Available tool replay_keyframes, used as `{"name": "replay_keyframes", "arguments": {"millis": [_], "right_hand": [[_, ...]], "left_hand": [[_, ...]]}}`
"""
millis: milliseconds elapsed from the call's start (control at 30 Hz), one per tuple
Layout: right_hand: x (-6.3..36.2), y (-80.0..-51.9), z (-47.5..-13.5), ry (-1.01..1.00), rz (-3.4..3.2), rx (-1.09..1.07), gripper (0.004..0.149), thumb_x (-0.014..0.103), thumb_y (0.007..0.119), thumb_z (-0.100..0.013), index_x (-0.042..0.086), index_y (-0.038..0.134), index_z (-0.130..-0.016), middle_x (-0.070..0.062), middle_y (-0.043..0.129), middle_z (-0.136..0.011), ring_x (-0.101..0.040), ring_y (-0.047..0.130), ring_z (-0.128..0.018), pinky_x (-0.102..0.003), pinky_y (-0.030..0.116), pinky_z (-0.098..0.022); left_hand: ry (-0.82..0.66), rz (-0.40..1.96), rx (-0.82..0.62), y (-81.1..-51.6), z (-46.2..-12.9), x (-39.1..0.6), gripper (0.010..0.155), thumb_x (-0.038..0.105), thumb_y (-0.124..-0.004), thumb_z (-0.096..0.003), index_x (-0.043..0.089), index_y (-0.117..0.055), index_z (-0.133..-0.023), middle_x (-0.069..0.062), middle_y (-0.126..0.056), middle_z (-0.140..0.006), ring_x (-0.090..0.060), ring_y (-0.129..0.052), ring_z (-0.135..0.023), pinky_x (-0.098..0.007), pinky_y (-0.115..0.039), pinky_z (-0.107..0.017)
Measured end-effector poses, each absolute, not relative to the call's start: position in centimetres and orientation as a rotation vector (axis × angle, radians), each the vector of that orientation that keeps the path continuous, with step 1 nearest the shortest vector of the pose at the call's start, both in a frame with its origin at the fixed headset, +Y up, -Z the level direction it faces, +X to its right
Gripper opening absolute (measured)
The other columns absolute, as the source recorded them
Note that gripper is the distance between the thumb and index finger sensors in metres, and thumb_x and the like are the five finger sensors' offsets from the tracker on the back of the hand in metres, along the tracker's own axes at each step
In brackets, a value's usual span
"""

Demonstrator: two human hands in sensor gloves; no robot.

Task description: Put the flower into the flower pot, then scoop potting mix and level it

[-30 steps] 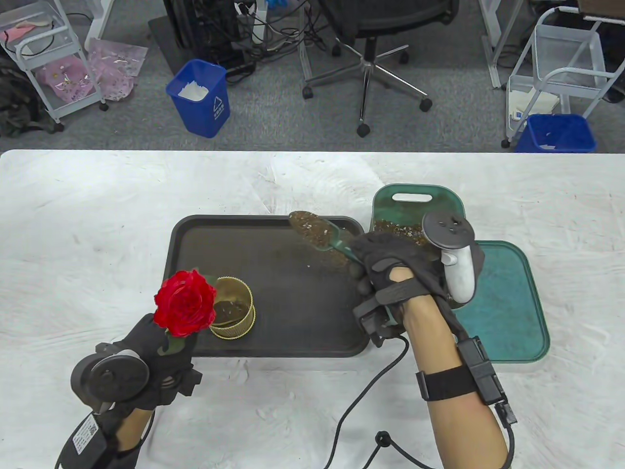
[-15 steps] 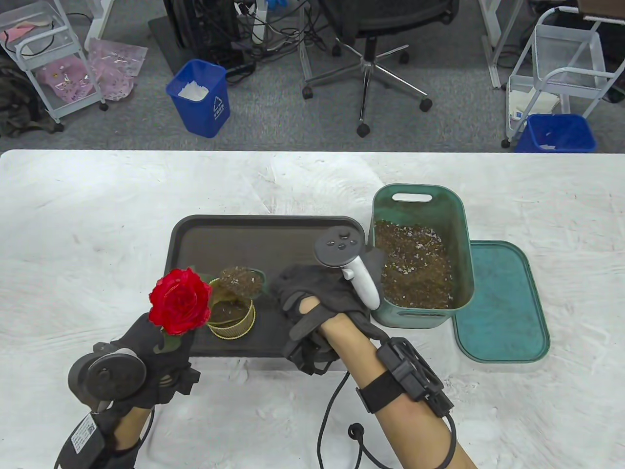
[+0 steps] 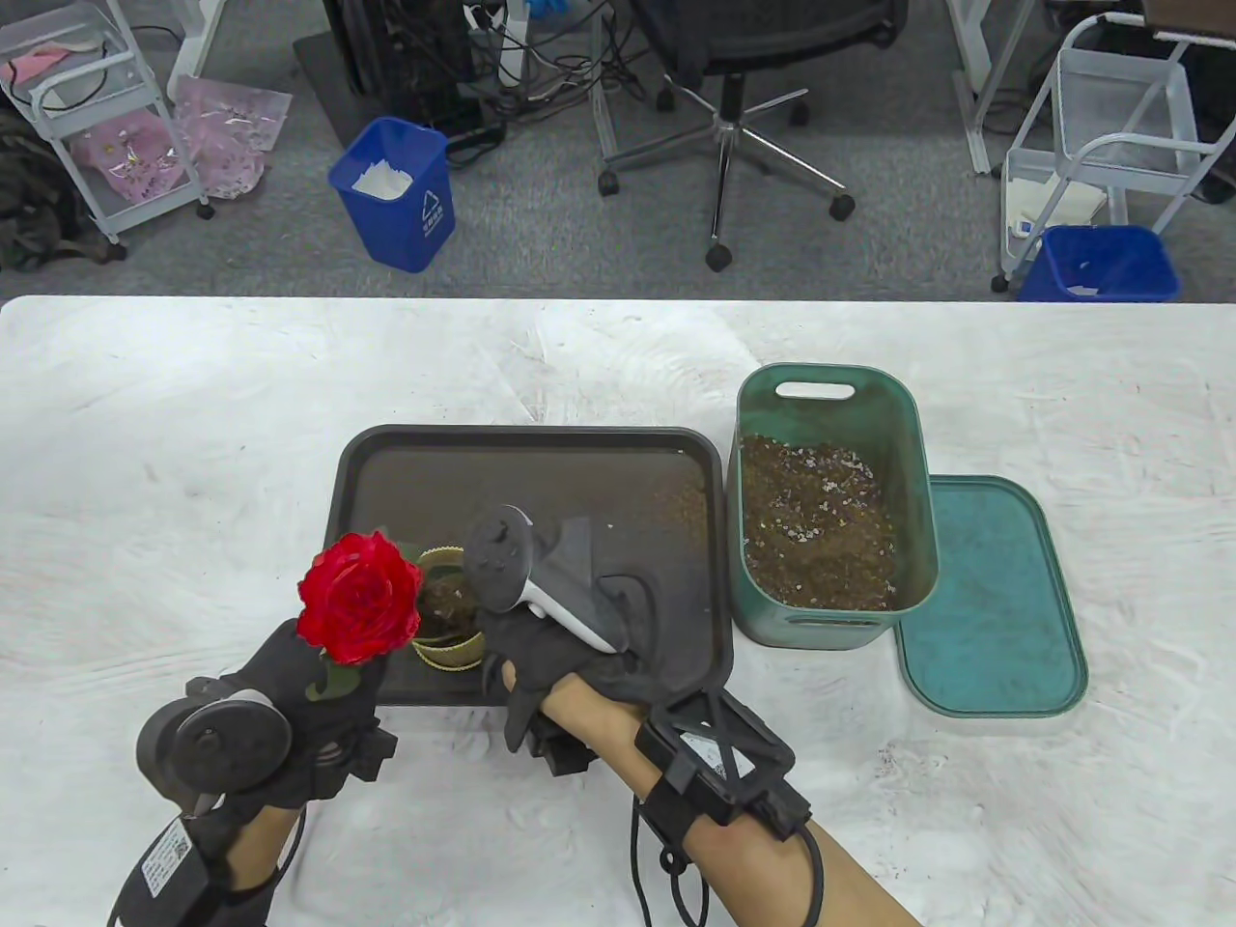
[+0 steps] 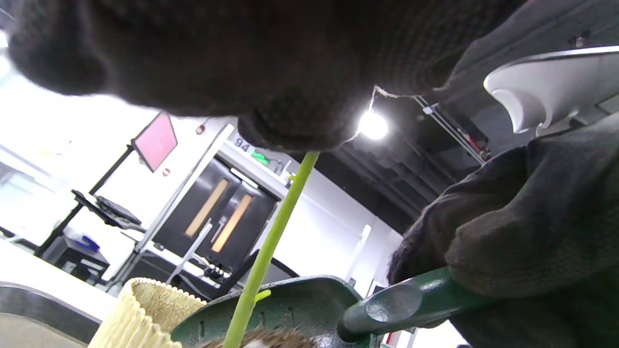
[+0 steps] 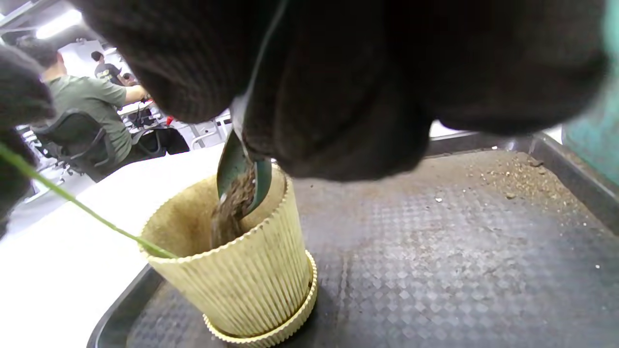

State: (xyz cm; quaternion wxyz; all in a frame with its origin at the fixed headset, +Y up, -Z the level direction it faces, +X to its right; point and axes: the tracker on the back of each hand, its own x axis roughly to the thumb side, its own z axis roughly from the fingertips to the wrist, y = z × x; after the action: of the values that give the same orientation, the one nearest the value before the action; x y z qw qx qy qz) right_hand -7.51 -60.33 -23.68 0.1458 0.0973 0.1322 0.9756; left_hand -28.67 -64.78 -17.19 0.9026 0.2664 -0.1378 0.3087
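floor: grey carpet (image 3: 541, 241) | office chair (image 3: 734, 77) | blue bins (image 3: 396, 193) | white carts (image 3: 1110, 126)

On the table there are two gloved hands, the left hand (image 3: 309, 705) at 7 o'clock and the right hand (image 3: 570, 647) toward 6 o'clock. One red rose (image 3: 359, 599), one ribbed yellow flower pot (image 3: 446, 649) and one green scoop (image 5: 238, 169) are in sight. One dark tray (image 3: 541, 463) sits at the centre, with one green bin of potting mix (image 3: 830, 502) at 3 o'clock and one green lid (image 3: 1004, 618) past it. On the floor beyond the table stand two blue waste bins (image 3: 396, 193) (image 3: 1101, 263), at 11 and 2 o'clock, one office chair (image 3: 734, 106) at 12 o'clock, and two white wire carts (image 3: 87, 116) (image 3: 1110, 135), at 10 and 2 o'clock.
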Motion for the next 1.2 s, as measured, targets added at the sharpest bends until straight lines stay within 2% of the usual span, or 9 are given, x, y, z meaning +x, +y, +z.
{"name": "replay_keyframes", "arguments": {"millis": [167,300,500,600,700,800,933,1100,1200], "right_hand": [[-7.6,-59.0,-22.9,0.249,2.9,0.336,0.052,0.034,0.084,-0.038,0.008,0.079,-0.082,-0.012,0.099,-0.056,-0.025,0.104,-0.023,-0.042,0.092,-0.013],[-5.7,-57.6,-22.8,0.222,2.861,0.292,0.052,0.034,0.084,-0.038,0.008,0.079,-0.082,-0.012,0.099,-0.055,-0.025,0.104,-0.023,-0.042,0.092,-0.013],[1.4,-52.8,-23.7,-0.002,2.837,0.054,0.051,0.034,0.084,-0.038,0.008,0.08,-0.082,-0.013,0.1,-0.055,-0.026,0.104,-0.023,-0.043,0.092,-0.013],[7.3,-50.1,-24.4,-0.153,2.752,-0.179,0.051,0.034,0.084,-0.038,0.008,0.08,-0.082,-0.013,0.1,-0.055,-0.027,0.103,-0.023,-0.044,0.091,-0.013],[12.1,-48.9,-24.8,-0.223,2.662,-0.356,0.051,0.033,0.083,-0.038,0.008,0.08,-0.082,-0.014,0.099,-0.055,-0.028,0.103,-0.023,-0.045,0.091,-0.013],[17.4,-49.6,-25.6,-0.196,2.605,-0.577,0.051,0.033,0.083,-0.039,0.007,0.08,-0.082,-0.015,0.099,-0.055,-0.028,0.103,-0.022,-0.045,0.09,-0.013],[20.3,-51.9,-27.1,-0.073,2.675,-0.726,0.051,0.033,0.083,-0.039,0.006,0.081,-0.082,-0.015,0.1,-0.054,-0.027,0.102,-0.021,-0.043,0.09,-0.012],[19.8,-56.1,-30.3,0.279,2.898,-0.804,0.051,0.035,0.082,-0.039,0.006,0.081,-0.082,-0.013,0.1,-0.052,-0.023,0.103,-0.016,-0.039,0.091,-0.007],[19.1,-58.4,-32.2,0.325,3.013,-0.851,0.051,0.035,0.082,-0.039,0.007,0.081,-0.081,-0.013,0.101,-0.052,-0.021,0.103,-0.014,-0.037,0.091,-0.005]], "left_hand": [[-0.286,0.647,0.545,-64.8,-17.2,-28.6,0.044,0.047,-0.078,-0.0413,0.019,-0.094,-0.071,-0.002,-0.103,-0.047,-0.014,-0.101,-0.013,-0.038,-0.092,-0.025],[-0.29,0.641,0.546,-64.9,-17.1,-28.5,0.044,0.047,-0.078,-0.0413,0.02,-0.094,-0.071,-0.001,-0.103,-0.047,-0.014,-0.101,-0.013,-0.038,-0.092,-0.025],[-0.289,0.637,0.547,-64.9,-17.1,-28.6,0.044,0.047,-0.079,-0.0411,0.02,-0.094,-0.071,-0.001,-0.103,-0.047,-0.014,-0.101,-0.013,-0.038,-0.092,-0.025],[-0.286,0.641,0.545,-64.9,-17.2,-28.6,0.044,0.047,-0.079,-0.0413,0.02,-0.094,-0.071,-0.002,-0.103,-0.047,-0.014,-0.101,-0.013,-0.038,-0.092,-0.025],[-0.286,0.645,0.543,-64.9,-17.2,-28.6,0.044,0.047,-0.079,-0.0412,0.02,-0.094,-0.071,-0.001,-0.103,-0.047,-0.014,-0.101,-0.013,-0.038,-0.092,-0.025],[-0.29,0.637,0.546,-64.8,-17.2,-28.5,0.044,0.047,-0.079,-0.0412,0.02,-0.094,-0.071,-0.001,-0.103,-0.046,-0.014,-0.101,-0.013,-0.038,-0.092,-0.025],[-0.299,0.627,0.548,-64.8,-17.1,-28.3,0.044,0.047,-0.078,-0.0412,0.02,-0.094,-0.071,-0.001,-0.103,-0.047,-0.014,-0.101,-0.013,-0.038,-0.092,-0.025],[-0.294,0.628,0.548,-64.8,-17.1,-28.3,0.044,0.047,-0.079,-0.0412,0.02,-0.094,-0.071,-0.002,-0.103,-0.047,-0.014,-0.101,-0.013,-0.038,-0.092,-0.025],[-0.285,0.642,0.542,-64.9,-17.2,-28.5,0.044,0.047,-0.079,-0.0412,0.02,-0.094,-0.071,-0.001,-0.103,-0.047,-0.014,-0.101,-0.013,-0.038,-0.092,-0.025]]}}
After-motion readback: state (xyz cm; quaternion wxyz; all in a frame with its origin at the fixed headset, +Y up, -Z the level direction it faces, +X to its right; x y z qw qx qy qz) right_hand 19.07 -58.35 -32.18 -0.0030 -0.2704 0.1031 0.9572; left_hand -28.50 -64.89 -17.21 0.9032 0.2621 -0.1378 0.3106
